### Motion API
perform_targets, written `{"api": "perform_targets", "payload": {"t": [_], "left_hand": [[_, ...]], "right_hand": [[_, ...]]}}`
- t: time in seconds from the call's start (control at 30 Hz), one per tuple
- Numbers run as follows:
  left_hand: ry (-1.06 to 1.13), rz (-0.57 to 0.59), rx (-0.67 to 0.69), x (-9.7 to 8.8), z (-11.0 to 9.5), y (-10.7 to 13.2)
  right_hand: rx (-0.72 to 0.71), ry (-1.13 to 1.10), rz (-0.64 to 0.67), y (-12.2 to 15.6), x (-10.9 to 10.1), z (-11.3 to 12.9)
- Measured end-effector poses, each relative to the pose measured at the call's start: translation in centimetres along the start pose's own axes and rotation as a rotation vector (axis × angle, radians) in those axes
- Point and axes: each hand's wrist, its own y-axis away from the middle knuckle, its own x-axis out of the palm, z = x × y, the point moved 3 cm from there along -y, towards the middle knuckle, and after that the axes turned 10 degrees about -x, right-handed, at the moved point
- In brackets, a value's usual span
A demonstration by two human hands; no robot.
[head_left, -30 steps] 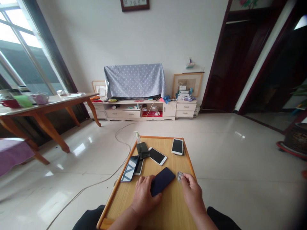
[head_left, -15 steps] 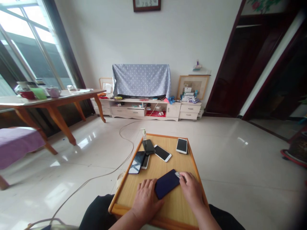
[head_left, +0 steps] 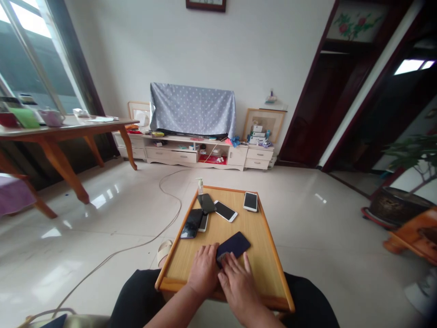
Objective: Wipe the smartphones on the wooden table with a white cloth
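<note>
A dark blue phone lies slanted on the small wooden table in front of me. My left hand rests at its left end and grips it there, thumb out of sight. My right hand lies over the phone's lower left part, its fingers stretched out and pressing a small greyish piece onto the surface. Whether that piece is cloth or film I cannot tell. Farther up are a white phone, a black phone and a glossy dark phone overlapping another white-edged phone.
At the table's far corners stand a clear pump bottle and another white phone. A cable runs over the floor at left. Beyond are a low white cabinet, a dining table and a potted plant.
My right hand has moved from the phone's upper right corner to its lower left, with the small piece now under flattened fingers. My view has turned slightly right.
</note>
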Motion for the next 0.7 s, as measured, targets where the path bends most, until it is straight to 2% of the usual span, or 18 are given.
{"api": "perform_targets", "payload": {"t": [0.07, 0.2, 0.27, 0.33, 0.47, 0.53, 0.6, 0.7], "left_hand": [[0.003, -0.008, 0.02, -0.1, 0.2, 0.2], [-0.004, -0.026, 0.032, -0.2, 0.5, 0.8], [-0.02, -0.025, 0.034, -0.3, 0.7, 1.2], [-0.041, -0.013, 0.026, -0.6, 0.9, 1.7], [-0.065, -0.012, -0.004, -1.3, 1.3, 2.7], [-0.073, -0.016, -0.007, -1.6, 1.3, 3.2], [-0.085, -0.014, -0.012, -1.8, 1.2, 3.6], [-0.101, -0.012, -0.032, -2.2, 0.9, 4.2]], "right_hand": [[0.027, 0.013, 0.032, -0.1, -0.3, -0.4], [0.231, 0.155, 0.041, -1.3, -1.3, -4.6], [0.285, 0.208, 0.045, -1.8, -1.0, -5.4], [0.263, 0.207, 0.069, -1.9, 0.1, -4.1], [0.067, 0.099, 0.107, -0.4, 2.7, 1.5], [-0.003, 0.053, 0.091, 0.6, 3.2, 3.2], [0.006, 0.041, 0.069, 1.2, 3.0, 3.0], [0.136, 0.09, 0.042, 1.4, 1.9, 0.0]]}}
